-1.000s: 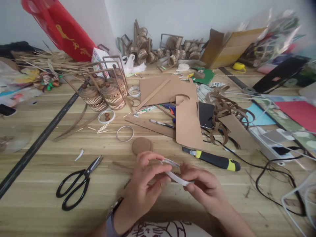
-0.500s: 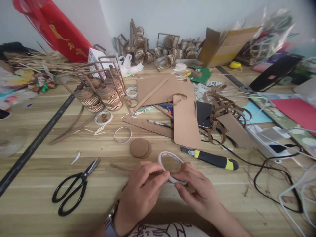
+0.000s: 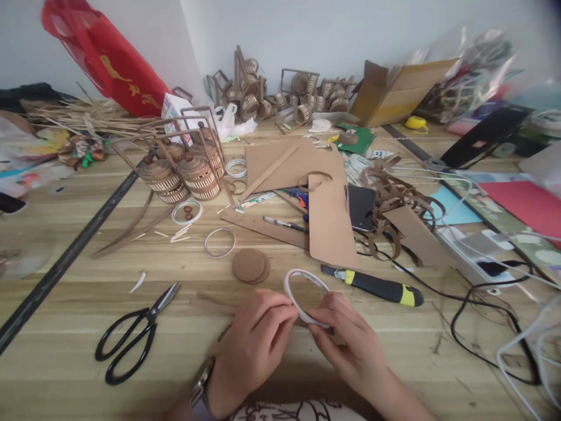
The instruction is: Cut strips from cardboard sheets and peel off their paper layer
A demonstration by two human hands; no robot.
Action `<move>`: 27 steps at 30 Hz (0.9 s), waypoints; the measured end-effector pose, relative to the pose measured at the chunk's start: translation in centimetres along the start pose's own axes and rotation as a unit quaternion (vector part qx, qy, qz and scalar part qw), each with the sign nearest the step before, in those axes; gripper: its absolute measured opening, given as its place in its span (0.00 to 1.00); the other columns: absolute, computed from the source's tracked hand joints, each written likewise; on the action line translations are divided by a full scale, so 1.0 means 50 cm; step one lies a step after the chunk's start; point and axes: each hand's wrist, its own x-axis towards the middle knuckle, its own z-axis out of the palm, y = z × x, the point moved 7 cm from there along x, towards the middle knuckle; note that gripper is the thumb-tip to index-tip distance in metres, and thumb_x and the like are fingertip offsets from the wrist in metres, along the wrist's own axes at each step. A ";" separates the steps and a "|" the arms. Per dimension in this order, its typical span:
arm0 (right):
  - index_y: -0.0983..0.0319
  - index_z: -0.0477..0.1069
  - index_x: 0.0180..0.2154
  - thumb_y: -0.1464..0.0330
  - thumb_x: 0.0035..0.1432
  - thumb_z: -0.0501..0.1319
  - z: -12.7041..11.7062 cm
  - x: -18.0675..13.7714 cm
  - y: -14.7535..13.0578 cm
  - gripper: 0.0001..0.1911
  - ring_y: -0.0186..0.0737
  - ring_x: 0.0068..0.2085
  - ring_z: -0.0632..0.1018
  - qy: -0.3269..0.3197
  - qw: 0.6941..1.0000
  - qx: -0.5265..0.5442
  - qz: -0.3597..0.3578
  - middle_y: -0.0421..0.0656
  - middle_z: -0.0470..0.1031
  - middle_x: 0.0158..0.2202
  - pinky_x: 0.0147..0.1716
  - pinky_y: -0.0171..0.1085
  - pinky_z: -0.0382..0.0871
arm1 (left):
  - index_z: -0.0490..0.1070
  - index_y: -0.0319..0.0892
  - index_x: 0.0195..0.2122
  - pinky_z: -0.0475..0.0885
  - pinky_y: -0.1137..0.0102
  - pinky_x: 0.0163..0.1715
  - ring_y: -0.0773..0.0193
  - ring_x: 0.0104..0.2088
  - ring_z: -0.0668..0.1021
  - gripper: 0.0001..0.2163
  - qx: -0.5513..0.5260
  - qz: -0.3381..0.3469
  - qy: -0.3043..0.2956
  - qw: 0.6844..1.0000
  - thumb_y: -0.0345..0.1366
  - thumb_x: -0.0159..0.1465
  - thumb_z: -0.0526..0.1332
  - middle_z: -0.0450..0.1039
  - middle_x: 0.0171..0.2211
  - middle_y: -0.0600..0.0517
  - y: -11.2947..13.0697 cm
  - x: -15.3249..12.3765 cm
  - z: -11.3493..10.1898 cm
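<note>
My right hand grips a narrow white roll of tape by its near right side, thumb below and fingers above. At the roll's near left edge, my left hand has its fingertips drawn together in a pinch on the rim. What lies under those fingertips is hidden. Just beyond the left hand are brown cardboard discs, overlapping each other. A thin brown strip lies partly behind the left hand. Black-handled scissors rest open to the left, and a black and yellow utility knife lies to the right.
Small lidded baskets with upright frames stand at the left, near a thin white ring. Cardboard sheets and curled brown strips cover the middle and right. Black and white cables trail along the right side.
My left fingers have closed together at the roll's edge, where they were more spread. The roll has tilted slightly. The whole view has shifted a little.
</note>
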 end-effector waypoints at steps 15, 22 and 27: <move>0.57 0.71 0.42 0.75 0.64 0.58 -0.020 -0.013 0.036 0.09 0.39 0.32 0.73 0.035 0.981 -0.184 -0.052 0.40 0.76 0.32 0.35 0.40 0.65 | 0.75 0.31 0.47 0.69 0.62 0.35 0.55 0.35 0.79 0.14 0.147 0.175 -0.231 0.946 0.24 0.70 0.49 0.80 0.43 0.38 0.065 0.007 0.062; 0.59 0.72 0.38 0.65 0.68 0.57 -0.038 -0.022 0.071 0.08 0.44 0.34 0.77 0.054 0.960 -0.276 -0.004 0.45 0.78 0.32 0.36 0.42 0.67 | 0.72 0.23 0.53 0.67 0.54 0.46 0.45 0.47 0.77 0.16 0.245 0.201 -0.277 0.907 0.25 0.69 0.51 0.74 0.52 0.30 0.031 -0.040 0.096; 0.58 0.73 0.38 0.62 0.67 0.56 -0.047 -0.028 0.065 0.10 0.44 0.33 0.80 0.091 0.942 -0.322 0.041 0.44 0.79 0.32 0.30 0.40 0.70 | 0.76 0.30 0.50 0.67 0.56 0.46 0.48 0.47 0.78 0.15 0.318 0.265 -0.297 0.861 0.26 0.70 0.52 0.76 0.52 0.35 0.034 -0.054 0.112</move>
